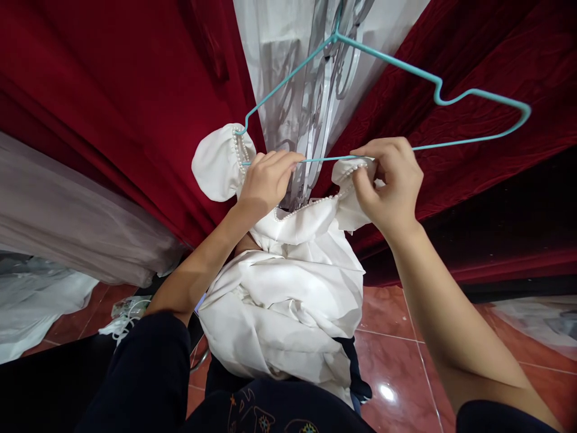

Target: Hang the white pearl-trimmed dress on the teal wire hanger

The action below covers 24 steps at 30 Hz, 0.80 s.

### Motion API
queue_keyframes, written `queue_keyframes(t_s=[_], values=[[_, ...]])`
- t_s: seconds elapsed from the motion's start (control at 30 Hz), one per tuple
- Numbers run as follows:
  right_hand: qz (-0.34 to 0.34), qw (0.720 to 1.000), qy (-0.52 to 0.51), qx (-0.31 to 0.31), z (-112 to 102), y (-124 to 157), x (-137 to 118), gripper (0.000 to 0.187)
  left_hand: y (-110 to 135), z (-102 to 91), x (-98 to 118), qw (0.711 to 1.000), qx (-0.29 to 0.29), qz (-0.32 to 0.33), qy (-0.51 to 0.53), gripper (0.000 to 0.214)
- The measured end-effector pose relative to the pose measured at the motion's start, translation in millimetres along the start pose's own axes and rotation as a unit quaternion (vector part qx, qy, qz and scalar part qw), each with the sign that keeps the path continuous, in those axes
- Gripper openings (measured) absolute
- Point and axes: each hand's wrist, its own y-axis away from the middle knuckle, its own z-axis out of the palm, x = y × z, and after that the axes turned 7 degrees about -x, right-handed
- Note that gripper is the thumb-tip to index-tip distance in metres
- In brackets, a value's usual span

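- Print [264, 421], one, on a dark shirt [211, 418]: outlined drawing in orange and yellow, well below both sets of fingers; whether it holds letters cannot be told.
- Hands, two. Left hand [267, 180]: thumb and forefinger together on the lower bar of the hanger. Right hand [394, 183]: thumb and forefinger pinched on the dress's beaded edge, against the same bar.
- Hanger [383, 57], one, light blue: peak above and between the two hands; one end bare, out past the right fingers — the other by the beads, beyond the left fingers.
- Dress [293, 288], one, white: neckline just below and between the fingers, body bunched beneath them.
- Sleeves, two, puffed: one sleeve [214, 165] just outside the left fingers, the other sleeve [354, 210] directly under the right fingers.
- Beads [235, 147], pearl-like, edging neckline and sleeves — too many and too small to count.
- Curtains, two, red: one curtain [135, 90] beyond the left fingers, one curtain [496, 36] beyond the right.
- Tiles [387, 307], red, several, far below the right fingers.
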Motion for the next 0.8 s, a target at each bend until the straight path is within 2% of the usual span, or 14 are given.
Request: queue_keyframes(t_s=[0.07,0.17,0.23,0.3,0.33,0.4,0.5,0.6,0.67,0.8], values=[[-0.042,0.997,0.030,0.063,-5.9,4.8,11.7,0.025,-2.0,-5.3,2.3,1.000,-0.014,-0.013,0.005,0.031],[-0.107,0.963,0.057,0.242,-23.5,6.5,53.8,0.034,-4.2,-17.1,2.9,0.998,-0.047,-0.034,0.004,0.033],[-0.065,0.948,0.060,0.307,-41.7,1.5,87.9,0.042,-5.4,-23.9,2.3,0.997,-0.061,-0.040,0.006,0.034],[0.003,0.939,0.083,0.335,-61.9,-8.8,112.6,0.043,-6.3,-28.5,3.0,0.997,-0.067,-0.041,0.012,0.035],[0.034,0.940,0.095,0.325,-71.1,-15.6,118.4,0.044,-6.6,-30.0,4.2,0.997,-0.069,-0.041,0.013,0.035],[0.074,0.955,0.105,0.266,-84.5,-31.8,115.1,0.045,-6.8,-32.1,7.8,0.996,-0.075,-0.043,0.008,0.036],[0.085,0.978,0.115,0.155,-88.7,-58.4,84.9,0.047,-6.5,-35.0,12.6,0.995,-0.091,-0.043,-0.009,0.038],[0.085,0.984,0.132,0.086,-78.4,-79.7,52.5,0.042,-5.8,-37.7,12.9,0.994,-0.101,-0.042,-0.012,0.039],[0.082,0.988,0.114,0.067,-69.8,-87.4,38.7,0.037,-5.3,-38.3,11.4,0.994,-0.101,-0.042,-0.012,0.038],[0.056,0.994,0.055,0.075,-61.6,-89.5,19.4,0.031,-5.7,-35.8,9.8,0.994,-0.101,-0.044,-0.009,0.040]])
